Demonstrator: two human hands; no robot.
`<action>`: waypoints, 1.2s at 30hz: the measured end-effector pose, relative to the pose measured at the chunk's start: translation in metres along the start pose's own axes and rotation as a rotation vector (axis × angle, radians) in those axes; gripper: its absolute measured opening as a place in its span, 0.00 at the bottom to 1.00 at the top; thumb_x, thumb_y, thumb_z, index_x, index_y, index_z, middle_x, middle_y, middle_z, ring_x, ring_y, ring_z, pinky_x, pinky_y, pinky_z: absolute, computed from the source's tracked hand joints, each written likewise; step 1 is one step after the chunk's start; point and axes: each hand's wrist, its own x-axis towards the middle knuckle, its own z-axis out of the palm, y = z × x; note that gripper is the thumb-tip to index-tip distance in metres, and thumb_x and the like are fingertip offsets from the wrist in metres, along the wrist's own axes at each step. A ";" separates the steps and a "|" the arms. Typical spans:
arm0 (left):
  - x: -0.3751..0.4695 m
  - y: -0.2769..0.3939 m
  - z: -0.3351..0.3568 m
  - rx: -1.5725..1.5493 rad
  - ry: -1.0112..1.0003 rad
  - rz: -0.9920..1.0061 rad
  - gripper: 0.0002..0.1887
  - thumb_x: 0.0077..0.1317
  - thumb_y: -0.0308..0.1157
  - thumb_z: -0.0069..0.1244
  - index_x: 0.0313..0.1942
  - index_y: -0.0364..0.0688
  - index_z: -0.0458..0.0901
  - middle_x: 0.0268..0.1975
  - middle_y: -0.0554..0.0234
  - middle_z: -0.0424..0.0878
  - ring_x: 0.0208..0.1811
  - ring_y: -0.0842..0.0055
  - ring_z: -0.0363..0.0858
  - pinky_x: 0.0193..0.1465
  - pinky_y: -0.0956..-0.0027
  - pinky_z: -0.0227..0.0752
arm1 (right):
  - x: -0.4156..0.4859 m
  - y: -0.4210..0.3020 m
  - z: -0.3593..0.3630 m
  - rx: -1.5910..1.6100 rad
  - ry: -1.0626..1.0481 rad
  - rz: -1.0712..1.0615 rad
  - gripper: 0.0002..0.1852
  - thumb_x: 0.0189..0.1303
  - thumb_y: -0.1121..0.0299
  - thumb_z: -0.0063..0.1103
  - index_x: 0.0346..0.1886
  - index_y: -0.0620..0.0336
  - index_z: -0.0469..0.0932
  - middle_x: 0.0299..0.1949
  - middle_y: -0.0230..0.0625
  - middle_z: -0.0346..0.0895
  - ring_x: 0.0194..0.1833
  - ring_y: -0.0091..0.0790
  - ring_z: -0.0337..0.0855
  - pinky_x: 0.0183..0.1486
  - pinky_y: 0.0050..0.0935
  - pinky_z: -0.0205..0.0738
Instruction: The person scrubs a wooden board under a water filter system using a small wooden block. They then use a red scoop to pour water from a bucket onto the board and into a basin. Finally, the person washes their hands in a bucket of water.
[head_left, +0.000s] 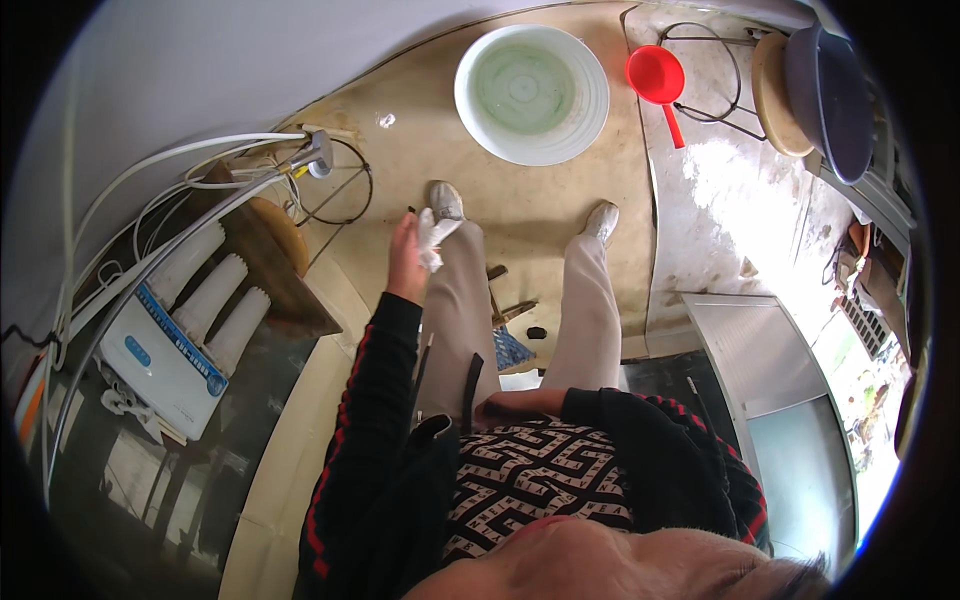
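My left hand (403, 251) is raised in front of my left shin, and a crumpled white tissue or cloth (433, 238) is held in it. My right hand (517, 409) lies across my lap near the waist; its fingers are partly hidden against the body. Ahead of my shoes stands a large white bucket (592, 120) with clear water (523, 86) in it. A red plastic dipper (657, 79) lies to the bucket's right, its handle towards me.
On the left, a water purifier (161, 367) with three white filter housings sits beside white hoses (172, 150). A wire stool frame (367, 176) lies near them. At the right are another stool (780, 97), a dark basin (825, 105) and a metal panel (750, 352).
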 end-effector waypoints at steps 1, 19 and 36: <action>0.004 -0.014 0.007 -0.004 -0.022 -0.014 0.12 0.75 0.42 0.42 0.43 0.44 0.74 0.34 0.72 0.77 0.30 0.84 0.77 0.29 0.75 0.74 | -0.003 0.006 -0.014 0.124 -0.035 0.041 0.12 0.65 0.64 0.57 0.44 0.63 0.79 0.35 0.34 0.83 0.33 0.30 0.82 0.37 0.30 0.75; 0.131 -0.143 -0.004 -0.032 0.137 0.004 0.24 0.74 0.41 0.45 0.64 0.37 0.66 0.53 0.58 0.79 0.50 0.76 0.79 0.46 0.71 0.76 | 0.102 0.239 -0.192 -0.916 0.497 0.511 0.15 0.59 0.61 0.54 0.39 0.64 0.81 0.42 0.53 0.80 0.47 0.54 0.81 0.39 0.51 0.80; 0.138 -0.027 0.013 -0.271 -0.005 0.060 0.16 0.74 0.42 0.44 0.54 0.43 0.75 0.49 0.66 0.82 0.41 0.79 0.76 0.39 0.71 0.70 | -0.009 0.130 -0.359 -0.623 0.065 0.665 0.31 0.50 0.48 0.69 0.50 0.65 0.80 0.43 0.50 0.81 0.43 0.45 0.83 0.40 0.42 0.78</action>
